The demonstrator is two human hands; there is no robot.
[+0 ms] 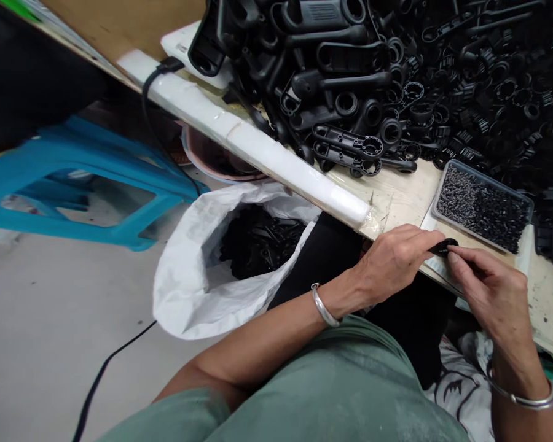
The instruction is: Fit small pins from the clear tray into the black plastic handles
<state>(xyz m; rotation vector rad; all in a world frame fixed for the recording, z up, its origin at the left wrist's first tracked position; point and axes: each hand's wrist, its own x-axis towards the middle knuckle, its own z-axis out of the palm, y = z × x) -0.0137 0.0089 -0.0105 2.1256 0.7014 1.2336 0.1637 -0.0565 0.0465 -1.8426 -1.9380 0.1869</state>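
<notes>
My left hand (396, 258) pinches one end of a small black plastic part (442, 247) at the table's front edge. On the part's other end, the thumb and fingertips of my right hand (493, 288) are pressed together; whether they also hold something tiny is hidden. Just beyond my hands lies a clear plastic box (528, 207) with metal screws (456, 193) on its left side and small black pieces (500, 215) on its right.
Black plastic handles (345, 147) and black ring-shaped parts (488, 92) are heaped across the table. A white padded strip (258, 144) runs along its edge. Below left stand a white sack (184, 288) of black parts and a blue stool (96, 221). A black cable (105, 368) crosses the floor.
</notes>
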